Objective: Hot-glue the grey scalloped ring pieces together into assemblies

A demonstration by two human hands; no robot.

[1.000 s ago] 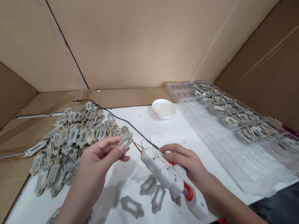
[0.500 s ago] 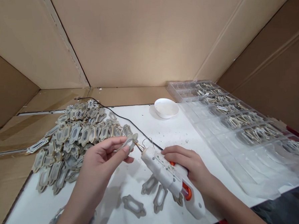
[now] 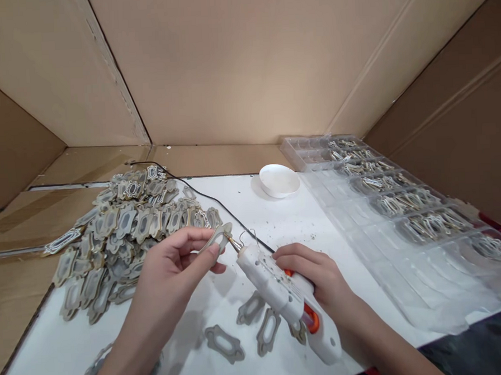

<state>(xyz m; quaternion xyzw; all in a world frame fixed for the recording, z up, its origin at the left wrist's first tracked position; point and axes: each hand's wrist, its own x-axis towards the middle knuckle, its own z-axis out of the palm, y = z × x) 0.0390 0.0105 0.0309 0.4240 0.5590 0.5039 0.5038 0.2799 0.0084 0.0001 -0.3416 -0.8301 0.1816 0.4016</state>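
Note:
My left hand [image 3: 183,264] pinches a small grey frame-shaped piece [image 3: 220,237] with a long opening, tilted above the white tabletop. In my right hand [image 3: 318,273] is a white hot glue gun [image 3: 272,284] with orange parts, my fingers wrapped about its handle. Its metal nozzle [image 3: 235,243] meets the far edge of the held piece. Whether glue is coming out is too small to tell. Below the gun lie several similar loose pieces [image 3: 225,344], one partly hidden behind it.
Left of my hands spreads a heap of grey frame pieces [image 3: 122,228]. A white bowl [image 3: 279,180] stands at the back. Clear compartment trays [image 3: 363,249] with metal pieces line the right. A black cord [image 3: 209,197] crosses the table; cardboard walls [image 3: 227,65] enclose it.
Both hands hold nearly the same positions. The glue gun's nozzle stays at the frame piece, with only a very slight shift of both.

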